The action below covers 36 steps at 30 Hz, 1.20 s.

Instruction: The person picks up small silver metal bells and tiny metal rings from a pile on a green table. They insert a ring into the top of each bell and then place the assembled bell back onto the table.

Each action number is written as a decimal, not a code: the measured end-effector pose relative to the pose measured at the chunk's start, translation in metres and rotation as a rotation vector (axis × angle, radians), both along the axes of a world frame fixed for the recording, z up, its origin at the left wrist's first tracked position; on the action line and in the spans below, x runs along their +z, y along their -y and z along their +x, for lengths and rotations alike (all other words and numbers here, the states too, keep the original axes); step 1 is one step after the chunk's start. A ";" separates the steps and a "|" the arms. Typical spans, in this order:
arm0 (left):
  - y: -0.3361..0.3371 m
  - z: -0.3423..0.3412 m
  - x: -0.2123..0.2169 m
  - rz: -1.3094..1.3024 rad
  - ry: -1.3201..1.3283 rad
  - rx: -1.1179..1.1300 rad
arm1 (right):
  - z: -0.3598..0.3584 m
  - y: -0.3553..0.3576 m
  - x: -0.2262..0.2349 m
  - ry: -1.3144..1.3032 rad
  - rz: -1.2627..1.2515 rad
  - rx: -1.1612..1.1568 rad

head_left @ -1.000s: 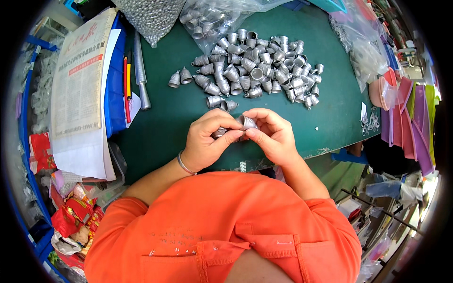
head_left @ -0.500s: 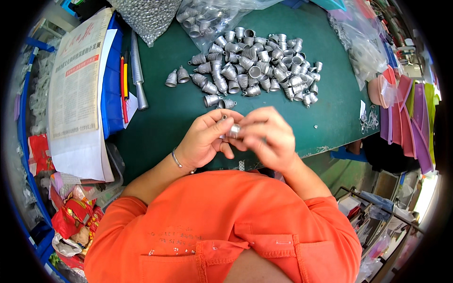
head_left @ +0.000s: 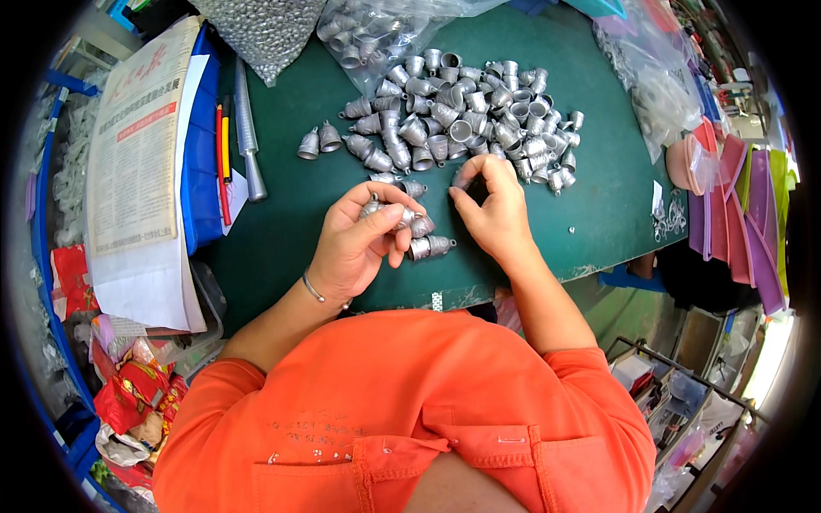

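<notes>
A pile of small silver bell-shaped metal caps (head_left: 466, 120) lies on the green table mat (head_left: 291, 222). My left hand (head_left: 359, 244) is curled around several of these caps, with two or three (head_left: 423, 235) showing between its fingers. My right hand (head_left: 492, 209) is lifted toward the near edge of the pile and pinches one small silver piece (head_left: 462, 177) between thumb and forefinger. The two hands are a short gap apart.
A newspaper (head_left: 137, 154) lies on a blue bin at the left, beside red and yellow pens (head_left: 224, 158) and a silver metal rod (head_left: 248, 137). Clear bags of metal parts (head_left: 368, 30) sit at the back. Pink and purple items (head_left: 735, 197) line the right edge.
The hands, joined together over one cap before, have separated. My right hand has reached out to the pile's edge and pinched a piece; my left keeps its caps.
</notes>
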<state>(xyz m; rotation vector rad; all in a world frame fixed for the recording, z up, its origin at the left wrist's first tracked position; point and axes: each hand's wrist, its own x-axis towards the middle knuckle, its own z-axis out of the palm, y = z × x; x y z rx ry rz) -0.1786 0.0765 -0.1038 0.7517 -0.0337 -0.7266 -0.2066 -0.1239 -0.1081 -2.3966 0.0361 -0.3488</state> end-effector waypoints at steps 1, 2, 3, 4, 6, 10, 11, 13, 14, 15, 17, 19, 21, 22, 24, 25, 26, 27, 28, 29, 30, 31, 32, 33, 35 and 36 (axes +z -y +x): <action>0.000 0.000 0.000 0.001 0.002 0.003 | -0.001 -0.001 -0.001 0.027 0.057 -0.002; 0.000 0.001 0.000 0.000 0.010 0.008 | -0.002 -0.002 -0.001 0.053 0.115 -0.004; 0.000 0.001 -0.001 -0.002 0.020 0.014 | -0.003 -0.005 -0.001 0.053 0.136 0.004; 0.000 0.001 -0.001 -0.003 0.029 0.020 | -0.003 -0.008 0.001 0.052 0.158 0.013; 0.000 0.002 -0.003 -0.001 0.037 0.036 | -0.003 -0.009 -0.001 0.063 0.109 0.037; 0.000 0.004 -0.002 0.017 0.027 0.071 | -0.007 0.000 -0.004 0.020 0.344 0.067; 0.000 0.005 -0.002 0.018 0.033 0.076 | -0.010 -0.001 -0.003 0.033 0.542 0.070; -0.001 0.006 -0.003 0.017 0.040 0.081 | -0.014 0.003 -0.001 0.063 0.774 0.136; -0.002 0.007 -0.004 0.020 0.041 0.088 | -0.016 0.003 0.000 0.070 0.852 0.163; -0.002 0.007 -0.004 0.024 0.043 0.094 | -0.018 0.003 0.004 0.080 0.930 0.189; -0.002 0.007 -0.004 0.034 0.060 0.100 | -0.022 0.005 0.005 0.101 1.022 0.248; -0.003 0.008 -0.005 -0.011 0.034 0.109 | -0.027 0.008 0.007 -0.072 1.296 0.240; -0.004 0.009 -0.006 -0.031 0.020 0.122 | -0.029 0.012 0.008 -0.250 1.699 0.353; -0.004 0.010 -0.005 -0.030 0.018 0.131 | -0.028 0.016 0.006 -0.317 1.850 0.433; -0.004 0.011 -0.004 -0.035 0.018 0.147 | -0.029 0.014 0.015 -0.324 1.945 0.339; -0.004 0.013 -0.004 -0.042 0.019 0.153 | -0.030 0.017 0.010 -0.258 1.869 0.386; -0.004 0.014 -0.004 -0.049 0.021 0.159 | -0.027 0.023 0.005 -0.276 1.728 0.450; -0.005 0.015 -0.004 -0.050 0.017 0.170 | -0.025 0.017 0.018 -0.421 1.295 0.251; -0.005 0.016 -0.005 -0.042 0.021 0.179 | -0.023 0.008 0.030 -0.530 0.850 0.059; -0.006 0.017 -0.005 -0.034 0.026 0.187 | -0.019 -0.008 0.024 -0.334 0.584 0.036; -0.006 0.017 -0.005 -0.030 0.030 0.191 | -0.016 -0.018 0.032 -0.476 0.419 -0.006; -0.007 0.017 -0.007 -0.012 0.038 0.191 | -0.016 -0.023 0.029 -0.419 0.194 0.082; -0.007 0.017 -0.009 0.007 0.045 0.191 | -0.016 -0.027 0.025 -0.358 -0.031 0.166; -0.007 0.018 -0.010 0.021 0.052 0.189 | -0.015 -0.030 0.027 -0.380 0.025 0.174; -0.006 0.018 -0.009 0.020 0.059 0.185 | -0.013 -0.024 0.026 -0.282 0.031 0.173; -0.006 0.017 -0.009 0.021 0.061 0.184 | -0.013 -0.020 0.025 -0.234 0.036 0.173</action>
